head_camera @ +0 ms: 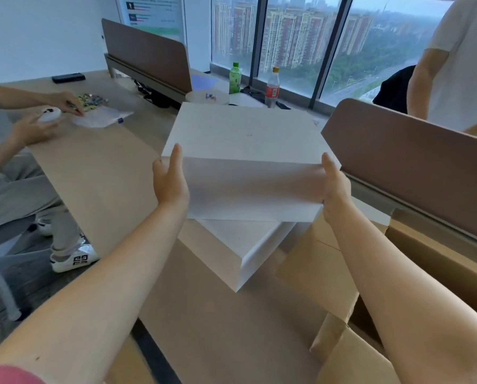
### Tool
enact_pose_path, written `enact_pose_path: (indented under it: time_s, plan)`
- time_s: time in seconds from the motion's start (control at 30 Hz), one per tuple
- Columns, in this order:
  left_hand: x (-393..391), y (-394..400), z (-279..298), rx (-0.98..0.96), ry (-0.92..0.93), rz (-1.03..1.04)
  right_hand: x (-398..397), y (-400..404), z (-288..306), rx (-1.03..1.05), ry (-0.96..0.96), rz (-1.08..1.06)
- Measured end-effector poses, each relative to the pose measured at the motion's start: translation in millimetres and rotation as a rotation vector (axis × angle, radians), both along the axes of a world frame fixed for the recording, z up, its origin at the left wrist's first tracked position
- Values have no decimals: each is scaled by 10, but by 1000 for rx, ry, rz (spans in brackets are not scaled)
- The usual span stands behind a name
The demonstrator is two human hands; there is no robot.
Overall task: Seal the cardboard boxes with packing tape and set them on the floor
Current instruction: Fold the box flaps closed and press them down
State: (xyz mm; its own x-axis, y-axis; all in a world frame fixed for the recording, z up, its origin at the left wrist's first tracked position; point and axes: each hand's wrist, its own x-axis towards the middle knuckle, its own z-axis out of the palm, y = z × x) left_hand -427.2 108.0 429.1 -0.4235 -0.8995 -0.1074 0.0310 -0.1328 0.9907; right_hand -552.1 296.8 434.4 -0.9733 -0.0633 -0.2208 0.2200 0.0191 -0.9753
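Note:
I hold a plain white box (pixel 242 145) up between both hands, a little above the desk. My left hand (pixel 169 180) presses flat against its left side, fingers straight. Pressed to the right side is my right hand (pixel 335 184), its fingers hidden behind the box edge. Below it a second white box (pixel 248 242) lies on the desk. An open brown cardboard box (pixel 425 273) with raised flaps stands at the lower right. No packing tape is in view.
The tan desk (pixel 98 173) stretches left, where a seated person handles a white object (pixel 49 114) and small items. Brown dividers (pixel 148 54) (pixel 414 151) stand behind and to the right. Two bottles (pixel 235 78) (pixel 272 88) sit by the window. Another person stands at the far right.

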Motion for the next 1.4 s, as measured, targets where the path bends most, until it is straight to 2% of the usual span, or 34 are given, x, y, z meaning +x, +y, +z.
enact_pose_path:
  time_s: [0.1, 0.33, 0.67, 0.83, 1.07, 1.4]
  plan:
    - [-86, -31, 42, 103, -13, 88, -33, -35, -40, -34, -24, -15]
    - [-102, -27, 17, 122, -35, 123, -27, -132, -53, -114, -10, -161]
    - [157, 9, 63, 114, 136, 136, 311, -28, 25, -175, 68, -227]
    - [300, 166, 252, 78, 182, 64, 598, 178, 199, -196, 127, -266]
    - [356, 655, 363, 57, 211, -43, 967, 805, 331, -190, 191, -436]
    - [289, 1734, 329, 36, 139, -370, 1531, 2011, 342, -142, 205, -707]
